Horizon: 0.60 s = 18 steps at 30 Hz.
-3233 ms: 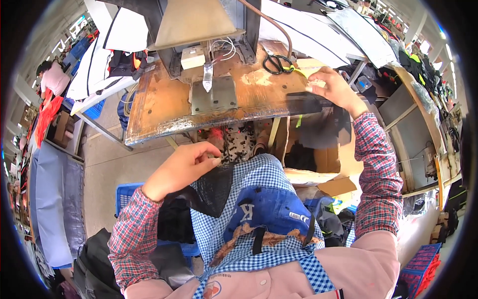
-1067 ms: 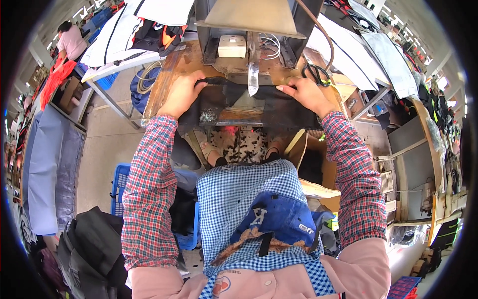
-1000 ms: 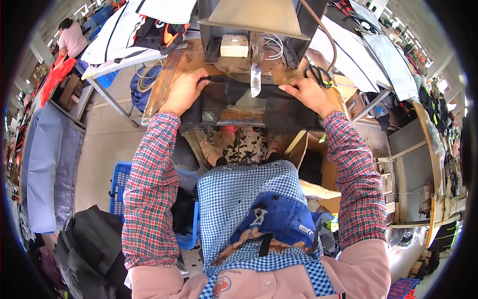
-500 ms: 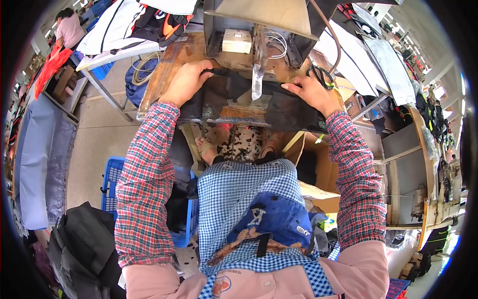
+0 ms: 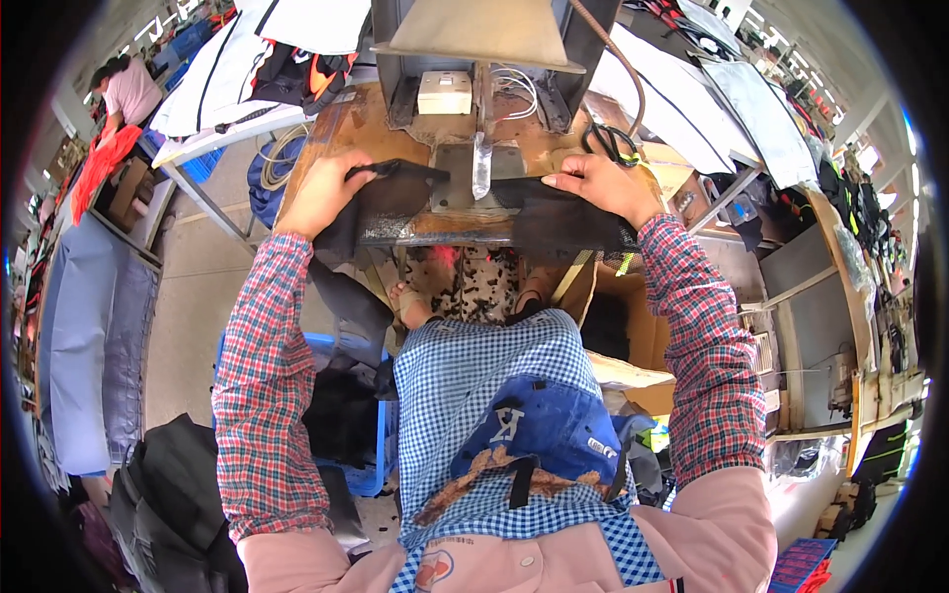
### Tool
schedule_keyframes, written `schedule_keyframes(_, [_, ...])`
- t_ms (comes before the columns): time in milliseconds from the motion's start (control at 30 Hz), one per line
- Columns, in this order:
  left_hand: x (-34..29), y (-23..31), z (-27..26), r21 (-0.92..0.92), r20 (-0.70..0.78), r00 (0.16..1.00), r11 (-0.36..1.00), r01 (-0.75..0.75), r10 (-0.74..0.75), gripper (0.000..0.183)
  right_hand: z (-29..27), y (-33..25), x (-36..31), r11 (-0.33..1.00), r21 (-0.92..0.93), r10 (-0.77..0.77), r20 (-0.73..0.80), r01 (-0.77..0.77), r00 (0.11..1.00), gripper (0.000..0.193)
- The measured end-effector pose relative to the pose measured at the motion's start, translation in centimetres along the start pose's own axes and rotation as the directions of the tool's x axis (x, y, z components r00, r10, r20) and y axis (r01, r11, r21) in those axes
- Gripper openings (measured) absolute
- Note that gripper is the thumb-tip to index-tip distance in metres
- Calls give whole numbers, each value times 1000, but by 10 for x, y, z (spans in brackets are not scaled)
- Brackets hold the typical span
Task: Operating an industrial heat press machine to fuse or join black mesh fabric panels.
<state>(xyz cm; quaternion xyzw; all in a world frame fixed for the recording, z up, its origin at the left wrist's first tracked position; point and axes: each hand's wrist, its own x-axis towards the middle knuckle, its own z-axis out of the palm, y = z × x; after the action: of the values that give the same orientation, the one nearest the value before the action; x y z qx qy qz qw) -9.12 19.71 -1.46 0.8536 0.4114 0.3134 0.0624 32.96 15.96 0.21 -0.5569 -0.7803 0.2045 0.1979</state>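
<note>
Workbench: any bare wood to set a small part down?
Two patches on the workbench: one between the left hand, switch box and metal plate; a smaller one between the metal bar and scissors. Crowded: the front, where black cloth covers both sides, pinched by the left and right hand.

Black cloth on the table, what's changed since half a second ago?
The black cloth stretched across at the pointed tip; now it is parted there, the metal plate bared between. The left hand has drawn its part leftward. The right hand keeps hold of the other part; the white box stayed put.
</note>
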Motion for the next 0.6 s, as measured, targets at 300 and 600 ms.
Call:
schedule_keyframes(300, [-14,-4,-1,-28,7,996,995,93,-93,25,12,-3,2,988,-39,-155,-88,152,984,47])
schedule_keyframes(600, [-13,-8,3,-24,-20,996,996,86,-87,25,17,0,5,992,-43,-119,-77,116,990,50])
